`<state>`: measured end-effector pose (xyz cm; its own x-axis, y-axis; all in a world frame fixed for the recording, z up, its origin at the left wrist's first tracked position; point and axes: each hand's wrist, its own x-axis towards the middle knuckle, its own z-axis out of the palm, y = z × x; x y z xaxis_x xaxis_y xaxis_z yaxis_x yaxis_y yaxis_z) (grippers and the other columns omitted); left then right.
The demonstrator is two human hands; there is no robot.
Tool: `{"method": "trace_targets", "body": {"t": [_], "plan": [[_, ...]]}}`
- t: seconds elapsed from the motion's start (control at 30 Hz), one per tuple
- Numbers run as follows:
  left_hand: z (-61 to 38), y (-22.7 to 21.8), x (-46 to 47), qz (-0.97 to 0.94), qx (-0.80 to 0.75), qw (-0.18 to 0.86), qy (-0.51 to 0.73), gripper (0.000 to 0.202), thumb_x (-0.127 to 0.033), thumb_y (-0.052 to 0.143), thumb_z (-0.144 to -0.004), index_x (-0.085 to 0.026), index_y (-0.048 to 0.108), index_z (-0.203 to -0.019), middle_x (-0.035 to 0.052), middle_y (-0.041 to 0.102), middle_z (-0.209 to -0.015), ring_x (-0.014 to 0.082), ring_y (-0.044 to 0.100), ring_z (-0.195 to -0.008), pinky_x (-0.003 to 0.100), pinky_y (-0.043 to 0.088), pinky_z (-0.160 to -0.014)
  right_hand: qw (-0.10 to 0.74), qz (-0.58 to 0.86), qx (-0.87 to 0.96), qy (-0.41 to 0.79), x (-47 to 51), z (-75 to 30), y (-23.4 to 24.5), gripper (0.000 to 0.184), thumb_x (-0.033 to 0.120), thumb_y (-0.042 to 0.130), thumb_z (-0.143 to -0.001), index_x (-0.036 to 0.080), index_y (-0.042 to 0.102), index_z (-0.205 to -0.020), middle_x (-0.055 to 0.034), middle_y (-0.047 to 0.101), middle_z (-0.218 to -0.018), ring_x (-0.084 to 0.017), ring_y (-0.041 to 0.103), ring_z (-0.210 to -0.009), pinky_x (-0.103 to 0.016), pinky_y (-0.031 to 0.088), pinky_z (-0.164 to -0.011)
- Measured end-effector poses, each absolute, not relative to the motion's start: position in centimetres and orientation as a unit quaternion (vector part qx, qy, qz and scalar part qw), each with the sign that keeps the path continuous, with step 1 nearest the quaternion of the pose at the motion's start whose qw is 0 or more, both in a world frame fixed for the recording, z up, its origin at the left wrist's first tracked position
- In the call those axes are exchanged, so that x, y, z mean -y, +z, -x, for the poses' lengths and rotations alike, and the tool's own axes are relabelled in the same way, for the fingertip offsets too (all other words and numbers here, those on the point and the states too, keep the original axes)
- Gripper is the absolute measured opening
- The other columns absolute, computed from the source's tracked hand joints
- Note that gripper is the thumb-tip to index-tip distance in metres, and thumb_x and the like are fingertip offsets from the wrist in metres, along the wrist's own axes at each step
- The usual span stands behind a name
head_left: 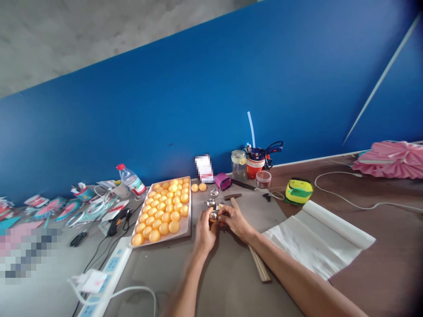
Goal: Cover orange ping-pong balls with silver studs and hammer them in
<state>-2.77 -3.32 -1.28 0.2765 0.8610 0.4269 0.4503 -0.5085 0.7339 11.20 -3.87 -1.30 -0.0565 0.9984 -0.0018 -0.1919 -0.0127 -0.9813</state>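
Near the middle of the table, my left hand and my right hand meet around a small ball partly covered in crinkled silver foil, with some orange showing beneath it. Thumb and fingers of both hands are pressed against it. Just beyond them lie a few more foil-covered balls. To the left, a shallow box is filled with rows of orange balls. Two loose orange balls rest by its far right corner. A hammer with a wooden handle lies beside and partly behind my right arm.
White sheet material, partly rolled, lies right of my right arm. A power strip and cables run along the left. Behind stand a bottle, a glass jar and red cups of tools, before a blue partition.
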Motion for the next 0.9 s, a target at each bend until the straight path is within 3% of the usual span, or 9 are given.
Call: {"method": "trace_targets", "body": {"t": [0.23,0.43,0.57,0.9], "plan": [[2.4,-0.5,3.6,-0.682,-0.432,0.354,0.473,0.035,-0.019,0.061,-0.070,-0.020,0.059,-0.105,0.0082,0.060,-0.097,0.0212,0.056,-0.090,0.034,0.044,-0.083,0.547,0.440,0.445,0.556,3.6,-10.9,-1.8,0.017,0.029,0.063,-0.066,0.021,0.048,-0.067,0.0056,0.050,-0.053,-0.010,0.046,-0.047,-0.024,0.036,-0.050],[2.3,0.3,3.5,-0.541,-0.438,0.514,0.501,0.045,-0.037,0.064,-0.070,-0.018,0.053,-0.109,0.0052,0.061,-0.092,0.0141,0.058,-0.069,0.027,0.047,-0.066,0.613,0.348,0.368,0.606,3.3,-11.9,-1.2,0.026,0.040,0.065,-0.067,0.019,0.051,-0.072,0.0058,0.048,-0.057,-0.008,0.043,-0.047,-0.023,0.036,-0.051],[2.6,-0.1,3.1,-0.468,-0.420,0.559,0.540,0.052,-0.037,0.066,-0.068,-0.020,0.049,-0.113,0.0025,0.059,-0.088,0.0094,0.055,-0.061,0.024,0.046,-0.062,0.601,0.334,0.382,0.618,3.7,-12.1,-1.1,0.026,0.035,0.068,-0.064,0.018,0.054,-0.078,0.0056,0.049,-0.059,-0.007,0.044,-0.048,-0.022,0.034,-0.050],[2.7,0.1,3.2,-0.474,-0.411,0.568,0.532,0.045,-0.034,0.066,-0.068,-0.020,0.051,-0.109,0.0027,0.059,-0.090,0.0098,0.055,-0.065,0.024,0.045,-0.066,0.569,0.359,0.431,0.601,4.1,-12.0,-1.1,0.028,0.036,0.066,-0.066,0.019,0.052,-0.083,0.0054,0.048,-0.058,-0.008,0.045,-0.049,-0.022,0.035,-0.049]]}}
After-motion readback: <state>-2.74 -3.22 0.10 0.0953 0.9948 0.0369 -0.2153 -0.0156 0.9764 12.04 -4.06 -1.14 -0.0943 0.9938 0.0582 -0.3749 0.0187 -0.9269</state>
